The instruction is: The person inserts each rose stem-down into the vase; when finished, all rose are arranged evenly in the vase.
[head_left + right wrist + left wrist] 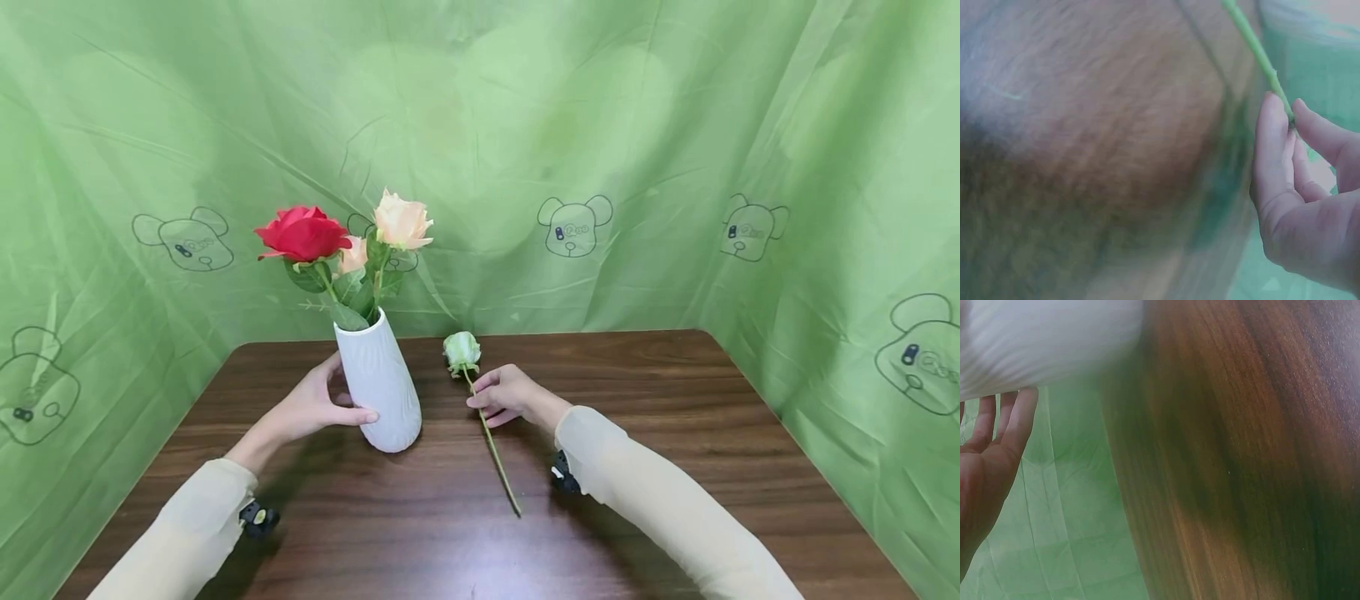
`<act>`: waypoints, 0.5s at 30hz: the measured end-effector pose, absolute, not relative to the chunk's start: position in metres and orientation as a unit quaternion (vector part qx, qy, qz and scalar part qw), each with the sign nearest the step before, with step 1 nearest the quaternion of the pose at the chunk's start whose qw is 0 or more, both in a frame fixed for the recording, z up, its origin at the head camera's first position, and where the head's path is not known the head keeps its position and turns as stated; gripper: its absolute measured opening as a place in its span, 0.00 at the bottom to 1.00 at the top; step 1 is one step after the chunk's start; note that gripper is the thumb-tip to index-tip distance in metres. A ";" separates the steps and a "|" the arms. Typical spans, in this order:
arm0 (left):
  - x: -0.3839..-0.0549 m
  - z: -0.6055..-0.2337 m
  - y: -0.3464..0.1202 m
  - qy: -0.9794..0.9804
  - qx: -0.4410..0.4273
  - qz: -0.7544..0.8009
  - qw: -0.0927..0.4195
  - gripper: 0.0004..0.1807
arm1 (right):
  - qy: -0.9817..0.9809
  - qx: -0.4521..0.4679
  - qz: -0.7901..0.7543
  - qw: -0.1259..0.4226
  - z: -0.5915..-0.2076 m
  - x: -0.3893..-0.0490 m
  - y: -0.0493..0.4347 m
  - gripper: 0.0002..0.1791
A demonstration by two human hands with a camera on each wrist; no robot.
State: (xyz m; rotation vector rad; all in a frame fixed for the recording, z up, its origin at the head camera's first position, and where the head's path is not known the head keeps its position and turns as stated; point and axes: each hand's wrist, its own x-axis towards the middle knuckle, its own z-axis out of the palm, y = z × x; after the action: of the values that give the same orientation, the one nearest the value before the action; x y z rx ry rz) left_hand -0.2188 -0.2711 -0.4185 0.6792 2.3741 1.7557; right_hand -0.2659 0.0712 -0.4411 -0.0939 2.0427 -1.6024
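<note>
A white ribbed vase (378, 379) leans to the left in the head view. My left hand (315, 404) grips its side, thumb across the front and the other fingers behind. The left wrist view shows those fingers (1019, 419) against the vase wall (1054, 337). In the vase stand a red rose (303, 234) and two peach roses (402, 220), with green leaves. To the right of the vase, my right hand (510, 395) pinches the stem of a pale green-white rose (462, 350) below its bloom. Thumb and fingertips meet on the green stem (1254, 44) in the right wrist view.
Both hands work over a dark brown wooden table (645, 417). Green cloth (480, 125) with printed bear heads hangs behind it and along both sides. A small black device (258, 518) sits on the left wrist, another (564, 473) on the right.
</note>
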 end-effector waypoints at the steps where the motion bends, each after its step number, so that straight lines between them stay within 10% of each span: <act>1: -0.219 -0.418 -0.271 0.783 0.222 0.578 0.055 0.46 | 0.750 -0.041 -0.602 0.272 -0.437 -0.265 0.072 0.23; 15: -0.218 -0.418 -0.271 0.784 0.223 0.577 0.056 0.47 | 0.665 -0.082 -0.689 0.276 -0.373 -0.250 0.119 0.13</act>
State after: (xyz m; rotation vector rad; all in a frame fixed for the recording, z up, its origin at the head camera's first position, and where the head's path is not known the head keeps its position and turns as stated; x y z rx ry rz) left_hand -0.2182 -0.2710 -0.4175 0.6755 2.3788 1.7500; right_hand -0.2502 0.1190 -0.3728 -0.2211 1.7868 -1.8510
